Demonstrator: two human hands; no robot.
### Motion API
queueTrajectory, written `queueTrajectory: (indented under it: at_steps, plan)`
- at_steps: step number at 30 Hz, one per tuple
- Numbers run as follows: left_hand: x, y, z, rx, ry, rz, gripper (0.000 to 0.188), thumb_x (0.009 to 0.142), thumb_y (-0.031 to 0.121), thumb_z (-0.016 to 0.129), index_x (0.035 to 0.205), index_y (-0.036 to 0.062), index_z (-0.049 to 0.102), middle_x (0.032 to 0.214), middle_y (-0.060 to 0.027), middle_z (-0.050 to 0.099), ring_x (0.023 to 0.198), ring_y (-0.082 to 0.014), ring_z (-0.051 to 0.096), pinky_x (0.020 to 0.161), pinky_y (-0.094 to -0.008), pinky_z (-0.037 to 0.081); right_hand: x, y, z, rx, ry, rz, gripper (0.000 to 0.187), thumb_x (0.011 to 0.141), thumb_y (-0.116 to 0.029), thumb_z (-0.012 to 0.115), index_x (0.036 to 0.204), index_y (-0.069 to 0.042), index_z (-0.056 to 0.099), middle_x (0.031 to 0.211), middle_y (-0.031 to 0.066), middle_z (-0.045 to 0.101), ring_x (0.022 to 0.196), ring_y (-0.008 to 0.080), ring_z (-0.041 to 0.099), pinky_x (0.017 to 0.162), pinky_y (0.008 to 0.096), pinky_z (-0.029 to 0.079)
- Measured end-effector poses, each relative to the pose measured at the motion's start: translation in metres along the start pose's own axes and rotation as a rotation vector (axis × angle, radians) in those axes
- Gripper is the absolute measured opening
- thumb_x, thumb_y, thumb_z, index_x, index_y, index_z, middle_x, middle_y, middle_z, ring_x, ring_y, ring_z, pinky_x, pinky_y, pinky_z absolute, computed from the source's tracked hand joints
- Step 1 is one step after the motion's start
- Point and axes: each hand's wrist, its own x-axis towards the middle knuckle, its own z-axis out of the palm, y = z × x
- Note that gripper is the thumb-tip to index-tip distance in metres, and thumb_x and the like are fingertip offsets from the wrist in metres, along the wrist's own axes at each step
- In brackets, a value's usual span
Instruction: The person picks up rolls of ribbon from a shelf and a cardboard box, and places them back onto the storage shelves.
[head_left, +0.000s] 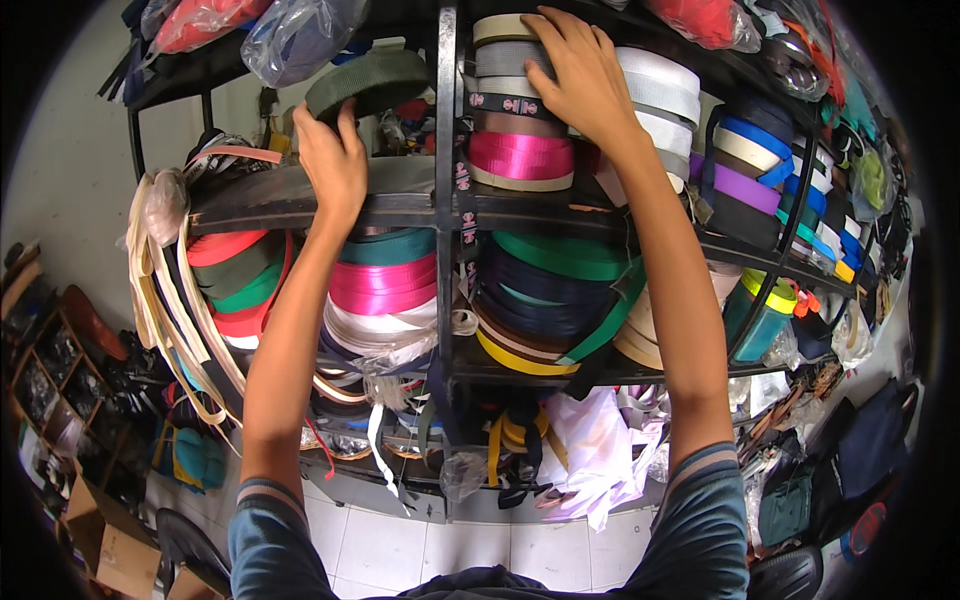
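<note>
There you were at the rack [446, 330], both arms [690, 320] stretched toward its upper shelf [390, 185], and the handling of the rolls looked, by my judgement, only partway along. The stack [520, 128] right of the post [447, 90] already stood as a column, white rolls [660, 75] were piled beside it, and coloured rolls [385, 290] sat packed beneath; what looked unfinished was the green roll [368, 85], not yet settled into any stack. And where was it? Up on the left, across the post from your column, over the upper shelf; whether its underside rested on anything, I could not tell. It lay nearly flat but tipped, its long axis running left to right across its width, the right end higher, its banded rim toward you and its winding axis leaning off upright. Your left hand [333, 160] had it by the lower left rim, thumb and fingers part-bent at the edge. And your right hand [580, 75]! Fingers parted, tips up by the cream roll [500, 28], thumb against the grey roll [505, 58] just beneath, on the stack without closing around it.
</note>
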Motion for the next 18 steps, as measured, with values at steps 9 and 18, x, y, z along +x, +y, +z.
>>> queueTrajectory:
  at_steps: [9,18]
  plan:
    - [0.041,-0.011,0.061,0.036,0.024,0.062,0.050,0.085,0.032,0.064,0.104,-0.0105,0.048,0.095,-0.0325,0.059,0.090,-0.0485,0.057,0.078,-0.0470,0.045,0.005,0.022,0.008,0.155,-0.078,0.137,0.043,0.077,-0.016,0.061,0.117,-0.002,0.052,0.113,0.0171,0.055,0.106,0.0359,0.050,0.086,0.0453,0.042]
    - [0.037,-0.011,0.094,-0.097,0.057,0.006,0.052,0.088,0.033,0.061,0.104,-0.0128,0.043,0.098,-0.0341,0.056,0.094,-0.0488,0.054,0.082,-0.0477,0.042,0.009,0.030,0.011,0.226,-0.073,0.094,0.034,0.081,-0.013,0.060,0.112,-0.002,0.056,0.107,0.0164,0.058,0.100,0.0377,0.053,0.084,0.0450,0.045]
